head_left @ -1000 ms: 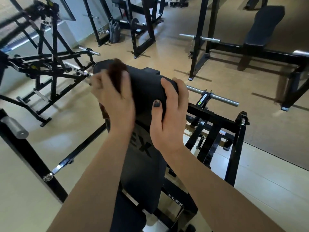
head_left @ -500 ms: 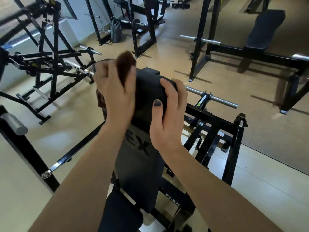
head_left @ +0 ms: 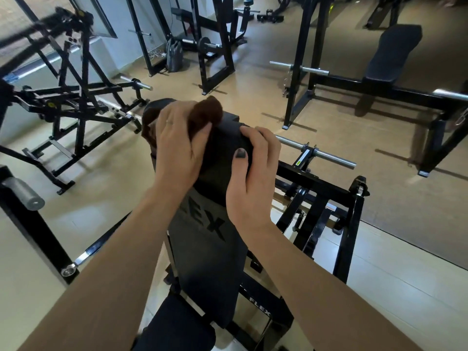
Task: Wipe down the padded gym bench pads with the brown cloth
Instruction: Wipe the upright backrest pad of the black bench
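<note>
Left hand [head_left: 177, 145] on top end of inclined back pad [head_left: 207, 249], fingers curled over brown cloth [head_left: 206, 111], pressing it against pad's upper left corner. Cloth bunched; one dark fold poking up past fingertips, another bit hanging down pad's left edge below the palm. Ring visible on one finger.

Right hand [head_left: 253, 181] clamped on pad's upper right corner: thumb with dark-painted nail flat on the pad face, remaining fingers wrapped over the far edge. Firm hold on the pad, no cloth under this hand.

Pad black, tilted, running from top end down toward camera; large "FLEX" lettering on its face, partly hidden by both forearms. Seat pad [head_left: 177, 323] at bottom of view, just below back pad's lower end. Black steel frame [head_left: 352, 224] to the right of the pad, small "FLEX" plate on lower member. Chrome bar sleeve [head_left: 316, 152] projecting right from behind pad top.

Surroundings: second bench [head_left: 395, 50] with black pad at upper right, well apart. Plate-loaded machine [head_left: 73, 105] at left, black frame. Grey foam roller [head_left: 24, 193] at left edge. Grey bag [head_left: 174, 57] by far wall, next to a rack upright. Floor tan, lighter tiles near camera.
</note>
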`<state>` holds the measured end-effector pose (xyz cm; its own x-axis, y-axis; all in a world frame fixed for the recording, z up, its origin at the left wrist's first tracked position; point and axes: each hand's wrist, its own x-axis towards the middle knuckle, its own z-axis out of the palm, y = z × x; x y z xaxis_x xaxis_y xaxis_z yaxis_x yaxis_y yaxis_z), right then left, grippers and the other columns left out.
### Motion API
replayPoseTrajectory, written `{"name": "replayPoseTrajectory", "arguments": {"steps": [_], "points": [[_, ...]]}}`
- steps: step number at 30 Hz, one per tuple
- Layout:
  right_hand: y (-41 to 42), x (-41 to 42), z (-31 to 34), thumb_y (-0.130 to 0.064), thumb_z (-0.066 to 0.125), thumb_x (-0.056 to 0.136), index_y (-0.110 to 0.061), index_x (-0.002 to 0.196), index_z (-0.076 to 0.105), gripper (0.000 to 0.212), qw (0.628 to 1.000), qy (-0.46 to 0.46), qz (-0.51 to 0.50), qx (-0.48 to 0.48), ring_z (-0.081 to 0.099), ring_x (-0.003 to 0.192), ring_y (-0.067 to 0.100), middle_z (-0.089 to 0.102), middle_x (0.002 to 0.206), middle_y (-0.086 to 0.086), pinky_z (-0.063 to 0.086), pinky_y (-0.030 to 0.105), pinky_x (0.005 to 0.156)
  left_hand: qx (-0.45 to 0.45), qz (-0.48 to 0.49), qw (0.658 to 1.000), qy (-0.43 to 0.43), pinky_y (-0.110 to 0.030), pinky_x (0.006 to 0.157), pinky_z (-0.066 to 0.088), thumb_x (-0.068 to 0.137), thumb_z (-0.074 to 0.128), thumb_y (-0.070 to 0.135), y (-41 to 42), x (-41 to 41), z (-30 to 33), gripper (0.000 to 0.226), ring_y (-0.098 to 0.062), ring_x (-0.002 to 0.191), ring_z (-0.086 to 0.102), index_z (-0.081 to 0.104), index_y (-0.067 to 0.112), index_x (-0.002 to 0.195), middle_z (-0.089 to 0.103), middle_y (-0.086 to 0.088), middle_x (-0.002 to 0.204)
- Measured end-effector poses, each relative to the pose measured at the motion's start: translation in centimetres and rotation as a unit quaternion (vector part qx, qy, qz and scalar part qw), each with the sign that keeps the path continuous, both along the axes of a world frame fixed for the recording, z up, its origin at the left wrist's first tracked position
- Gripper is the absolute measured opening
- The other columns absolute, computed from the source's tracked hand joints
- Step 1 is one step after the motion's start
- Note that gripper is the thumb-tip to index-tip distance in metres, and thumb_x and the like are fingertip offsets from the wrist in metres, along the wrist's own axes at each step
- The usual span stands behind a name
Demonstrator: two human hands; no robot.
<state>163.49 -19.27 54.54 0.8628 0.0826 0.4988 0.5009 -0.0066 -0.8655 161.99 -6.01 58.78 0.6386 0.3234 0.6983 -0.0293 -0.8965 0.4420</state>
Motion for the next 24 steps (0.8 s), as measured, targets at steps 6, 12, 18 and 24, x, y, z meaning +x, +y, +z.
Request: {"name": "replayPoseTrajectory", "arguments": {"steps": [6,12,18,24], "points": [[-0.1,0.0,0.2,-0.03,0.04,0.103,-0.013,0.137,0.055,0.041,1.0,0.003,0.004,-0.026,0.047,0.13,0.019,0.043,0.147,0.005,0.048,0.026,0.101,-0.172,0.149,0.973,-0.045,-0.053,0.11,0.037,0.105,0.045,0.034,0.2,1.0,1.0,0.041,-0.028,0.127,0.049,0.052,0.005,0.133,0.057,-0.012,0.129],[0.0,0.0,0.1,-0.029,0.039,0.101,-0.01,0.138,0.054,0.044,1.0,0.015,0.021,0.008,0.049,0.131,0.021,0.043,0.146,0.004,0.049,0.037,0.106,0.011,-0.043,0.997,-0.071,-0.049,0.116,0.031,0.103,0.053,0.023,-4.2,-1.2,-2.8,0.026,-0.033,0.13,0.044,0.053,0.006,0.122,0.055,-0.012,0.132],[0.2,-0.2,0.1,-0.029,0.039,0.102,-0.013,0.138,0.055,0.042,1.0,0.02,-0.004,-0.017,0.046,0.131,0.016,0.042,0.146,0.001,0.038,0.012,0.102,-0.056,0.003,0.997,-0.044,-0.051,0.115,0.034,0.101,0.05,0.032,3.7,0.3,-1.6,0.037,-0.03,0.126,0.047,0.048,0.015,0.133,0.051,-0.006,0.132],[0.2,-0.3,0.2,-0.028,0.039,0.102,-0.01,0.137,0.056,0.042,1.0,0.014,-0.007,-0.021,0.047,0.129,0.014,0.044,0.145,0.005,0.035,0.007,0.1,-0.264,0.118,0.954,-0.08,-0.039,0.117,0.032,0.105,0.041,0.038,1.3,0.4,-0.3,0.049,-0.015,0.132,0.042,0.041,0.012,0.146,0.046,0.0,0.142]]}}
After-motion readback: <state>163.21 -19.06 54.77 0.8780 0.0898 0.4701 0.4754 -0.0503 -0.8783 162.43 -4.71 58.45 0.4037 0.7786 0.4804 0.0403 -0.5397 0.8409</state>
